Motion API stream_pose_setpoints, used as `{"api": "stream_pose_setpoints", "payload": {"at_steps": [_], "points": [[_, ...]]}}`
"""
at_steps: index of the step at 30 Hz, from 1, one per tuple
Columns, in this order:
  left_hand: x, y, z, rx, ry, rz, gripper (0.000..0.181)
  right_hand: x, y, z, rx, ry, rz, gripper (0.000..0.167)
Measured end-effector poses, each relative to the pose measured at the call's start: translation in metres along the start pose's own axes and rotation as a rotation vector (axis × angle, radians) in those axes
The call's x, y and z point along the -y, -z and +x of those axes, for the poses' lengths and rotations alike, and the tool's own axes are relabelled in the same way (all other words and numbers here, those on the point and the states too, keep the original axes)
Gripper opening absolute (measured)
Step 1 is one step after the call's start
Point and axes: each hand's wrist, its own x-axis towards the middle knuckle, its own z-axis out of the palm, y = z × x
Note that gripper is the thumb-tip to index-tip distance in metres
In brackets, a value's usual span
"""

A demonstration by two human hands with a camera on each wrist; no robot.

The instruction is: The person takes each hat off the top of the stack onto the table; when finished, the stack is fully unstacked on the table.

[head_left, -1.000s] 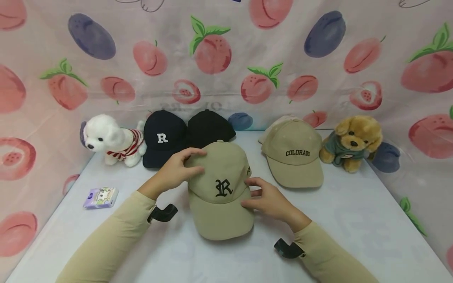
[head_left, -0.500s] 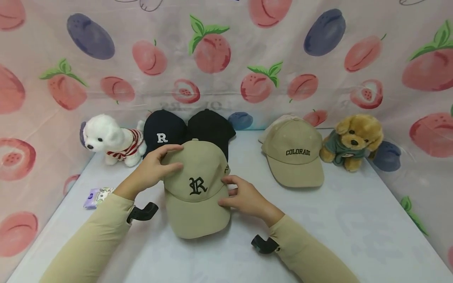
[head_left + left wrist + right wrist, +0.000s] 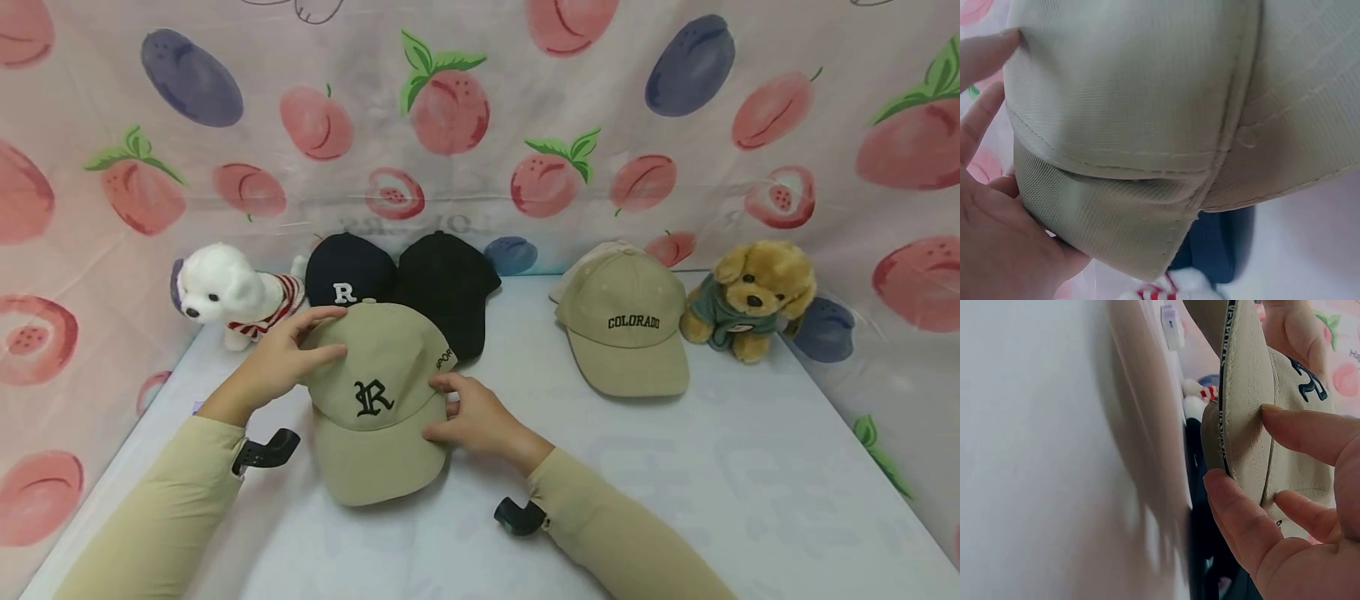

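Leftward along the bench [image 3: 675,475] has gone the beige R cap [image 3: 386,362], together with both hands, leaving the brim of the black cap [image 3: 442,287] uncovered. It is now in front of the navy cap [image 3: 348,262], hiding that one's brim, and is raised off the surface, crown up, visor toward the person. The left hand [image 3: 272,367] grips the crown's left side; the right hand [image 3: 482,421] pinches the right side near where crown meets visor. Beyond, the white plush dog [image 3: 225,283] stands left of the navy cap. Well apart on the right, the COLORADO cap [image 3: 626,350] overlaps a paler cap [image 3: 576,273], beside the brown plush dog [image 3: 738,312].
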Motion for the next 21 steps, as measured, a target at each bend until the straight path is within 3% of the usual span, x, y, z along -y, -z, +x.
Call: {"api": "stream_pose_setpoints", "payload": {"at_steps": [14,21], "points": [[0.021,0.024,-0.001,-0.02,-0.019,0.007,0.058,0.009,-0.04,0.02,0.016,0.018,-0.002,0.065],[0.027,0.032,0.002,0.011,0.037,0.023,0.063,0.01,-0.053,0.026,0.046,0.003,0.021,0.066]]}}
